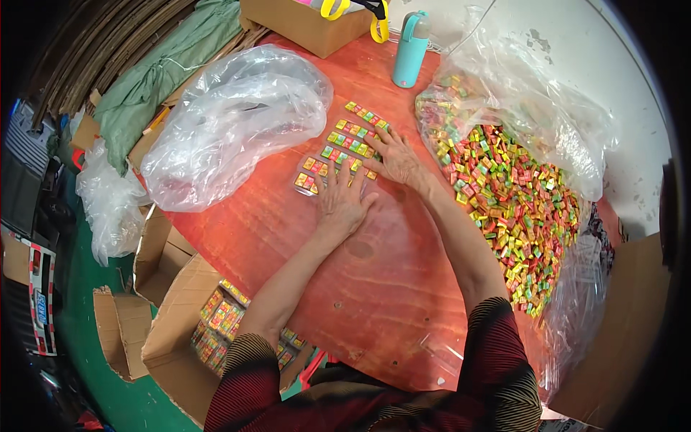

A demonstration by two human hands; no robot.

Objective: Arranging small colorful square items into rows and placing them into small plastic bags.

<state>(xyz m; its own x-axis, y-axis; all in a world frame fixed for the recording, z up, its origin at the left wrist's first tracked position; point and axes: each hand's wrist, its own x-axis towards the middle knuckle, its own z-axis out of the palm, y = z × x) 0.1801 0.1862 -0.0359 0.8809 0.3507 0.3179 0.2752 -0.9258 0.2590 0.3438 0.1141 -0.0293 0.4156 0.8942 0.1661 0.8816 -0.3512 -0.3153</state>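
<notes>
Several short rows of small, brightly wrapped pieces (348,142) in red, yellow and green lie on the red tabletop; they look like sweets. A clear edge shows around the nearest row, but I cannot tell whether it is a tray or film. My left hand (341,207) rests with spread fingers over the nearer rows, hiding part of them. Touching the right ends of the farther rows, my right hand (399,160) has its fingers stretched apart. Neither hand has anything gripped in it. To the right spreads a big heap of loose wrapped pieces (518,205).
Crumpled clear plastic bags (241,119) cover the table's far left. Another clear bag (533,93) drapes over the heap. A turquoise bottle (411,54) and a cardboard box (302,25) stand at the back. Below left, an open carton (176,338) holds packed rows of pieces.
</notes>
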